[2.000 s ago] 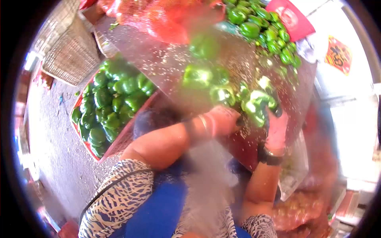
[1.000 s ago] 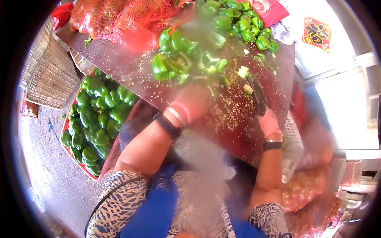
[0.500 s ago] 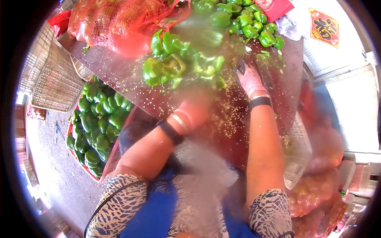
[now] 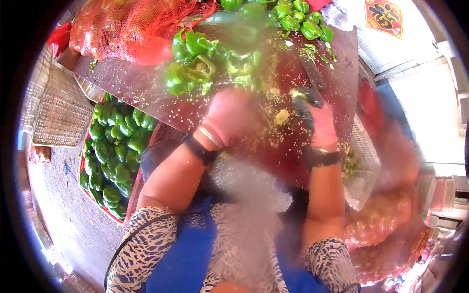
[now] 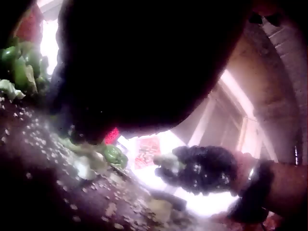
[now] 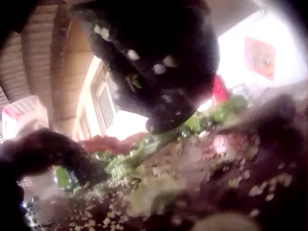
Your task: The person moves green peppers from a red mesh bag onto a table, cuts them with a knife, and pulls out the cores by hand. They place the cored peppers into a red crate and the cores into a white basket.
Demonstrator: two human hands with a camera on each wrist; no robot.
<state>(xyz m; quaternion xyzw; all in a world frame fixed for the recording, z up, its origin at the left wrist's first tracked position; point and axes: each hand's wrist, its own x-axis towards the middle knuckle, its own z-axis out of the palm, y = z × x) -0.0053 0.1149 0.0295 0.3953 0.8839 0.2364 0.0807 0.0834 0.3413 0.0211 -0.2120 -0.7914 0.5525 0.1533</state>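
Observation:
In the head view my right hand [image 4: 320, 117], in a pink glove with a dark seed-specked palm, pinches a pale pepper core [image 5: 169, 161], seen best in the left wrist view. A second pale core piece [image 4: 282, 116] lies on the table by its fingers. Just beyond, a dark-bladed knife [image 4: 311, 73] lies on the seed-strewn table [image 4: 288, 163]. My left hand [image 4: 227, 115], gloved alike and blurred in the head view, rests with loosely bent fingers near the table surface. Close ahead of it are cut green bell peppers [image 4: 190, 75] and a hollowed pepper half [image 4: 243, 68].
Whole green peppers [image 4: 293, 17] are heaped at the table's back, beside a red mesh sack [image 4: 127, 31]. A red-rimmed crate of peppers [image 4: 115, 151] stands at left, near wicker-like baskets [image 4: 61, 110]. A white crate [image 4: 366, 166] sits below the table's right edge.
The right hand has let go of the knife, reached forward over the table, then drawn back with a pepper core. An earlier pepper piece has left the hands; the left hand has moved slightly left.

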